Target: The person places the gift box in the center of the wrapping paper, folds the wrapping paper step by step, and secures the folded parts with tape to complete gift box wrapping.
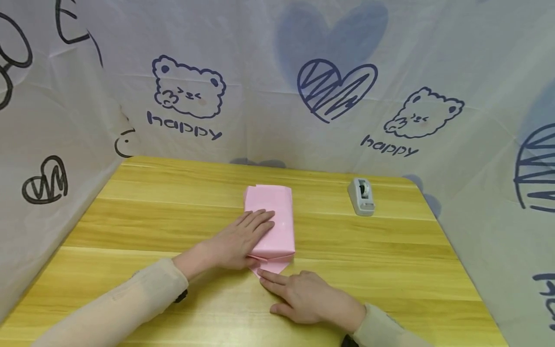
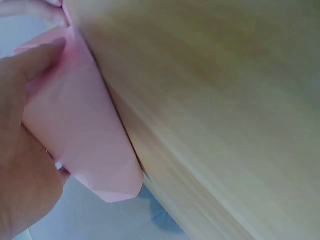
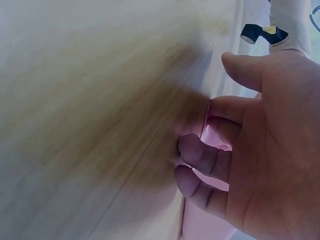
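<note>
A pink paper-wrapped package (image 1: 281, 231), box-like in shape, lies on the wooden table with a pointed paper flap (image 1: 277, 264) spread at its near end. My left hand (image 1: 236, 241) rests on the package's left side, fingers extended across its top and thumb low by the flap. In the left wrist view the smooth pink side of the package (image 2: 95, 130) shows beside that thumb. My right hand (image 1: 305, 296) touches the left edge of the flap with its outstretched fingertips, thumb held apart. Seen from the right wrist, the other fingers of the right hand (image 3: 265, 145) are loosely bent and grip nothing.
A grey tape dispenser (image 1: 362, 197) stands toward the back right of the yellow wooden table (image 1: 381, 260). White cloth (image 1: 260, 96) printed with bears and hearts hangs behind the table and along both sides.
</note>
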A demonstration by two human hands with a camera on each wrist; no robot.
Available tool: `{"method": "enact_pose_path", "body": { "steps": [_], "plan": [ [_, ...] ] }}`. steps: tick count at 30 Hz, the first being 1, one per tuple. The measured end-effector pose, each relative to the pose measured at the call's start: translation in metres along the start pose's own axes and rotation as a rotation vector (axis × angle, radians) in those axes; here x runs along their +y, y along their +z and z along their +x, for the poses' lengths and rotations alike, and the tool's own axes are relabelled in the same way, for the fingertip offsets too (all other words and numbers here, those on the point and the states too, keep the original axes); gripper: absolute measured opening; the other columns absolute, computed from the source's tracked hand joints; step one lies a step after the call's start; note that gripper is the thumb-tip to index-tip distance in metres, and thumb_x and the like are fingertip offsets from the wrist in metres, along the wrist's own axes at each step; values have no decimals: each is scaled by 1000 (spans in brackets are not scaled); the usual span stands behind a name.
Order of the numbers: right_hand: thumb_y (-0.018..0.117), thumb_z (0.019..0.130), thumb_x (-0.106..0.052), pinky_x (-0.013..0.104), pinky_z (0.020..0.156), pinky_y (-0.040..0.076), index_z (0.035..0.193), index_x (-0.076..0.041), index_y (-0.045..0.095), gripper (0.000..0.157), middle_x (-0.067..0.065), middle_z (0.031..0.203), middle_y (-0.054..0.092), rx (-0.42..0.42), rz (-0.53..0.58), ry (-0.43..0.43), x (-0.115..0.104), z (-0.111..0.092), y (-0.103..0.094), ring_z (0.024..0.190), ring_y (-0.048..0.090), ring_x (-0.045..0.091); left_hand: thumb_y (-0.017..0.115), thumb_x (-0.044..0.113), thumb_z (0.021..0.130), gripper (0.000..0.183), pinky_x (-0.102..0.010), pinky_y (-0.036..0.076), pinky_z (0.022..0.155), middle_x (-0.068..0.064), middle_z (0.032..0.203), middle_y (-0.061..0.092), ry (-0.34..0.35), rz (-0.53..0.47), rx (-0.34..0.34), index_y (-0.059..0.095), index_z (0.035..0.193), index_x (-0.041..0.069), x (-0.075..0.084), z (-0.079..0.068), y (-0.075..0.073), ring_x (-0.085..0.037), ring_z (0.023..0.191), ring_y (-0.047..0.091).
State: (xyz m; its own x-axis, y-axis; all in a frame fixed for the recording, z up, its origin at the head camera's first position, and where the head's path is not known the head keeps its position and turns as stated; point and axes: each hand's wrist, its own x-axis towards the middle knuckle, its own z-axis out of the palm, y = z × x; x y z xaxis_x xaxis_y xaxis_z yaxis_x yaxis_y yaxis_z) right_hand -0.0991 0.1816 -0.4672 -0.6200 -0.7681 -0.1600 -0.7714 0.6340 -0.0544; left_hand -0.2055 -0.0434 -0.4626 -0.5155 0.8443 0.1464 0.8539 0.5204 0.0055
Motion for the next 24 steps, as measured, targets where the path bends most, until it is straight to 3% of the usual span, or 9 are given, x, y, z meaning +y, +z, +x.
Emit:
{"method": "enact_pose_path", "body": {
  "steps": [6,12,17,21,24],
  "plan": [
    [36,97,-56,33,70,50,149,-26,32,60,-17,156,18,-5,30,6,0,2,-1,110,59,10,68,38,82,86,-47,16,116,-11,158,13,17,-65,-14,25,149,7,-4,-2,-5,-31,144,13],
    [40,96,-54,38,80,52,150,-27,27,61,-12,154,27,29,44,14,-1,6,-3,109,60,17,61,44,86,83,-45,13,117,-10,159,10,21,-34,-14,22,150,8,-5,-3,-1,-29,145,10],
    [43,96,-53,39,85,51,148,-24,33,61,-9,152,30,29,21,10,-2,11,-2,113,58,19,62,46,86,84,-45,12,117,-9,159,9,20,-28,-9,22,150,9,-5,-4,-1,-29,145,10],
    [42,96,-53,40,88,50,148,-24,35,60,-12,155,24,-1,42,21,-1,8,-3,117,56,18,67,47,82,92,-45,14,116,-11,159,9,38,-23,-1,21,151,7,-5,-5,-3,-30,145,10],
    [42,96,-54,38,82,51,148,-23,33,62,-15,156,19,-12,48,16,0,5,-3,111,59,16,75,45,75,101,-45,16,116,-12,159,9,50,-20,2,20,151,7,-6,-6,-4,-30,145,11]
  ]
}}
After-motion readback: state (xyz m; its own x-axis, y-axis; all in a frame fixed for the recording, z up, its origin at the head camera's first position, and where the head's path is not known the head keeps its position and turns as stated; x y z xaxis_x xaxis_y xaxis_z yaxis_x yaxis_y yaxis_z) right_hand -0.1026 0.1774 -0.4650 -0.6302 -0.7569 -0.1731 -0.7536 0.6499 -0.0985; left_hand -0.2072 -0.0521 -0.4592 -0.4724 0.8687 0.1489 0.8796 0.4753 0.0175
